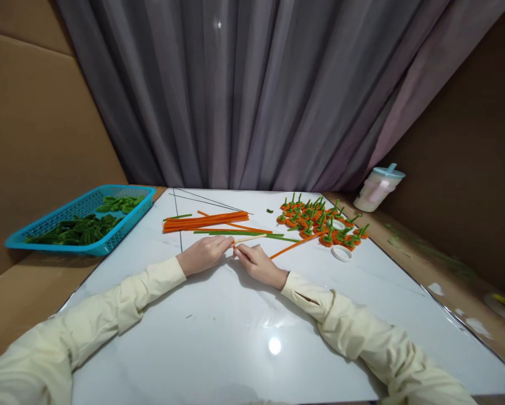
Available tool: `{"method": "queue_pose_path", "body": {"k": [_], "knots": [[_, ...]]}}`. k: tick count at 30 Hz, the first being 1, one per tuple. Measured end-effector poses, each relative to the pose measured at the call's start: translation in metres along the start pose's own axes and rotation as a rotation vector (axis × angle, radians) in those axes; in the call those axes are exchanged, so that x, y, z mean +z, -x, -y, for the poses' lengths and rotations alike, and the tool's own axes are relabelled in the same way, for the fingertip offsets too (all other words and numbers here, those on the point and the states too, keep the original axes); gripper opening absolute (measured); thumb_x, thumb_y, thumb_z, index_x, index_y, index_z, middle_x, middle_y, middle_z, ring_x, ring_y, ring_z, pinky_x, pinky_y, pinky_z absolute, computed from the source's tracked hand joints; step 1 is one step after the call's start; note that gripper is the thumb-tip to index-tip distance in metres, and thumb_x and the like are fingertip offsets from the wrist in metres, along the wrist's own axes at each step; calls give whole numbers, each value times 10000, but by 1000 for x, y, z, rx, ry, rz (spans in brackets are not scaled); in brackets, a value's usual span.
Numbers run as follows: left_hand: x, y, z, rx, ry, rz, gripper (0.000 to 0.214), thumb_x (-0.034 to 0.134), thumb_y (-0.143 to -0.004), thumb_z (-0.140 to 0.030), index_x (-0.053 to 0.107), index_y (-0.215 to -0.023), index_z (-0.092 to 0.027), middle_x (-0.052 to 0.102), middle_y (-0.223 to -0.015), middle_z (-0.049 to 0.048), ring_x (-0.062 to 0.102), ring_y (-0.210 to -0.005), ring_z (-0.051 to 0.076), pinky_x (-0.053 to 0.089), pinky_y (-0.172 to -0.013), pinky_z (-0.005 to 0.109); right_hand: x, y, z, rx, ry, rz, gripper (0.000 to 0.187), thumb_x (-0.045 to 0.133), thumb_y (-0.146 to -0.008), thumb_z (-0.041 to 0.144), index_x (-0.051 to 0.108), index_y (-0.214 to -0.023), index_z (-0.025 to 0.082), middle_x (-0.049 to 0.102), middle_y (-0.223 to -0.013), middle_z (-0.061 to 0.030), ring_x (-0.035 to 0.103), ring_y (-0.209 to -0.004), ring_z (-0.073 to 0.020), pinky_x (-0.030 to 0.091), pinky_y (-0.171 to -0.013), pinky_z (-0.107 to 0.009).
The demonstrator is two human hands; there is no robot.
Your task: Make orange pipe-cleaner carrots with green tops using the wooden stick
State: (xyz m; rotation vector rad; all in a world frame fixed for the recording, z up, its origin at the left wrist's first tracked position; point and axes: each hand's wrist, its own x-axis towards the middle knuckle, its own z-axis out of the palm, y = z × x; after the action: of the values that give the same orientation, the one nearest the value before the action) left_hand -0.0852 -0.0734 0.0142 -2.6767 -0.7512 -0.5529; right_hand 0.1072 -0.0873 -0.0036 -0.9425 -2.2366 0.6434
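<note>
My left hand [206, 253] is closed in a pinch at the end of a thin pale stick [252, 239], which points to the right. Close beside it, my right hand [261, 264] pinches an orange pipe cleaner [234, 246] at the stick's end. A long orange pipe cleaner [297, 246] runs out from behind the right hand; whether it is the same piece I cannot tell. Just beyond the hands lie a bundle of orange pipe cleaners [206, 221] and several green pipe cleaners [239, 232]. The fingertips hide part of what is held.
At the right back stand many small orange pieces with green stems [307, 219], near a white ring [342, 253]. A blue basket [109, 244] of green pieces sits at the left. A lidded cup [378, 190] is beyond the white table's [235, 337] right edge. Thin dark wires [210, 199] lie behind.
</note>
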Motion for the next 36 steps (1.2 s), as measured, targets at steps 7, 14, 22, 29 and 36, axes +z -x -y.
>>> {"method": "queue_pose_path", "body": {"k": [7,14,22,29,36], "knots": [[-23,-8,-9,5,-119,230,218,269,-842,-40,465,-898,-115,552,-707,75,547,-603,184,423,-524,268,2,4,-5,-113,250,44,153,335,-889,227,458,-809,180,431,-534,37,374,-458,-106,239,-501,-214],[-50,-13,-13,-9,-66,425,232,304,-774,25,456,-849,-134,568,-708,68,546,-569,180,390,-514,262,1,7,-8,-334,526,-5,68,372,-796,150,434,-799,175,510,-559,-3,422,-479,-132,210,-488,-251],[-73,-15,-9,-104,302,464,174,384,-856,-166,510,-736,-167,481,-560,-4,436,-456,121,259,-434,236,2,11,-7,-544,585,-46,53,373,-784,165,418,-762,181,498,-563,-12,436,-474,-137,217,-467,-272],[-74,-18,1,-182,600,623,331,303,-915,-311,511,-697,-172,376,-419,-51,426,-336,91,293,-396,196,1,12,-5,-521,457,-24,47,361,-771,154,396,-780,184,477,-559,4,418,-466,-125,239,-467,-246],[-70,-18,4,-217,868,731,317,350,-901,-345,568,-758,-165,400,-379,-62,486,-318,96,333,-377,171,0,10,-5,-444,384,24,71,336,-746,135,363,-754,200,454,-541,20,370,-452,-119,228,-467,-230]]}}
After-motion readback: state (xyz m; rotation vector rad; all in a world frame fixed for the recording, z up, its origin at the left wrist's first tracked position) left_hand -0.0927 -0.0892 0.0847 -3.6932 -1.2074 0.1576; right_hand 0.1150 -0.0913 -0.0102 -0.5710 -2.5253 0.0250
